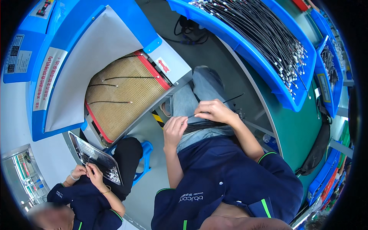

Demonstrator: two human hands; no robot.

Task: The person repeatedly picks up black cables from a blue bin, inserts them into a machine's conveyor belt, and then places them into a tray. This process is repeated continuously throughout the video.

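Both our hands grip one bundle of thin black cables (207, 124) over our lap: left hand (174, 130) closed round its end, right hand (214, 111) pinching a single strand free (presumably for the mesh conveyor (122, 96), where separate cables lie).

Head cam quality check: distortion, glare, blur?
Head view: strong fisheye, black corners, blue tray edges bow; even light, slight glare on the white panel; left hand, right hand and cable bundle sharp; blurred patch at the lower left.
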